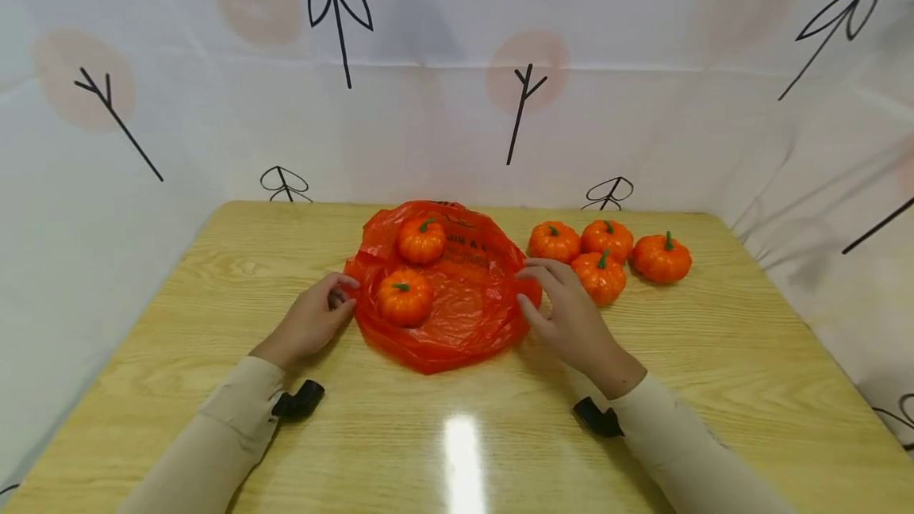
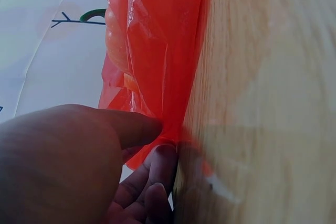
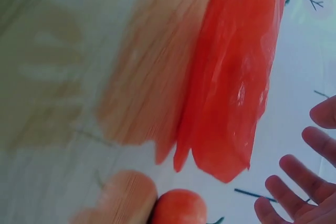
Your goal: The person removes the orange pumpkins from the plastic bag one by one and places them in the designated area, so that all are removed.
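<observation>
A red plastic bag lies spread on the table with its mouth upward. Inside it, toward the left, sit two small orange pumpkins, one nearer and one farther back. My left hand is at the bag's left edge; in the left wrist view its thumb and fingers pinch the red film low by the tabletop. The right hand hovers at the bag's right edge, fingers spread and relaxed. In the right wrist view these fingers stand apart from the bag, holding nothing.
Several more small pumpkins stand at the back right, the nearest pumpkin just beyond the right hand. The wooden table ends at the back against a patterned white cloth. Black wrist devices sit by both sleeves.
</observation>
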### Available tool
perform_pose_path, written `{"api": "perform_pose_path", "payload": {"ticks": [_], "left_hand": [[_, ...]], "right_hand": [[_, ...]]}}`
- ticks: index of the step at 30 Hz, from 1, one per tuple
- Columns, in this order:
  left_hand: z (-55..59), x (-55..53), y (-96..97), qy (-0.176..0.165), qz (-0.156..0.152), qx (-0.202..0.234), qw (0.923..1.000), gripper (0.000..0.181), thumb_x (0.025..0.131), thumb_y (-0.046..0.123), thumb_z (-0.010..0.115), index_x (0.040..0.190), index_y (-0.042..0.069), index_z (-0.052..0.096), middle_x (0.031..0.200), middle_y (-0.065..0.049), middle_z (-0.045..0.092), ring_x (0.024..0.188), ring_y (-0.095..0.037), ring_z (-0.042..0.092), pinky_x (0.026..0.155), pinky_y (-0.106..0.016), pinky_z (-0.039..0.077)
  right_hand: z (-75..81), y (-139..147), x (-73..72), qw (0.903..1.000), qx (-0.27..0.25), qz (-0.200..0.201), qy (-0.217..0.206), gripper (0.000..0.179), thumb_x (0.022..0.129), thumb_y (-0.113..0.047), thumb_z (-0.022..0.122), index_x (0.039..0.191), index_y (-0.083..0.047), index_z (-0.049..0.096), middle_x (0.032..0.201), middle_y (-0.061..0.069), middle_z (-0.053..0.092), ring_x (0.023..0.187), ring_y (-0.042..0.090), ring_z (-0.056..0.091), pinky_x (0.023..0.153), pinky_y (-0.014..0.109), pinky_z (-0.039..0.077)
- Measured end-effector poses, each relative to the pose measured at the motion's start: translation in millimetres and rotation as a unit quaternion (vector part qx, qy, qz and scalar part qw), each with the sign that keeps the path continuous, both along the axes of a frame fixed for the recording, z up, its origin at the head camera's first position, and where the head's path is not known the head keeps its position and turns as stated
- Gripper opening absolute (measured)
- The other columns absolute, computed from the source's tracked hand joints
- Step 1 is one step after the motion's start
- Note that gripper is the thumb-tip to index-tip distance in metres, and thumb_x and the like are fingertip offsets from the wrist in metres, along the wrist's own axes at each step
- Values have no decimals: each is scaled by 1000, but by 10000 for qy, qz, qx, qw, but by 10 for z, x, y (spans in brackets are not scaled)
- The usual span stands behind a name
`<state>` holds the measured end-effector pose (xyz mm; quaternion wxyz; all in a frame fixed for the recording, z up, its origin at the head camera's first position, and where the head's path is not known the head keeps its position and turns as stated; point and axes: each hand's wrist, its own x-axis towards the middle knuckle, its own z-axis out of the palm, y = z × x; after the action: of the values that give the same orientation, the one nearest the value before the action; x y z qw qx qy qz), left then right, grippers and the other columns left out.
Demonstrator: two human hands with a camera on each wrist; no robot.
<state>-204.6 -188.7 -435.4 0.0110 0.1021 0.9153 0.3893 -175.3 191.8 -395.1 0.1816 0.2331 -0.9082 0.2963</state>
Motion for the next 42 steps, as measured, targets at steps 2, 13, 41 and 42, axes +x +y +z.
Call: {"api": "perform_pose_path", "payload": {"ticks": [2,13,41,42], "left_hand": [[6,-3,7,-3,-4,6,10000,21,101,13,58,121,9,58,98,-9,61,88,-21,55,81,-32,47],[24,1,10,-3,-2,79,10000,21,100,12,59,121,9,58,97,-9,60,87,-21,54,82,-34,46],[34,-2,9,55,-30,0,10000,21,100,12,59,121,9,58,97,-9,61,87,-20,55,82,-35,47],[31,-2,7,52,-19,4,10000,21,100,11,59,120,9,58,97,-9,61,86,-20,55,82,-35,47]], "right_hand": [[18,-32,10,10000,-21,8,-66,25,94,-14,66,118,-6,64,135,13,55,130,32,46,85,45,57],[136,-223,-9,9994,-167,141,-261,26,94,-14,68,120,-9,64,137,12,55,132,32,46,109,53,42],[154,-591,-74,9978,51,451,-488,31,96,-21,68,125,-11,63,138,10,54,131,30,50,107,49,46],[158,-607,-73,9977,75,454,-499,31,96,-21,68,125,-11,63,138,9,54,131,30,50,107,49,46]]}}
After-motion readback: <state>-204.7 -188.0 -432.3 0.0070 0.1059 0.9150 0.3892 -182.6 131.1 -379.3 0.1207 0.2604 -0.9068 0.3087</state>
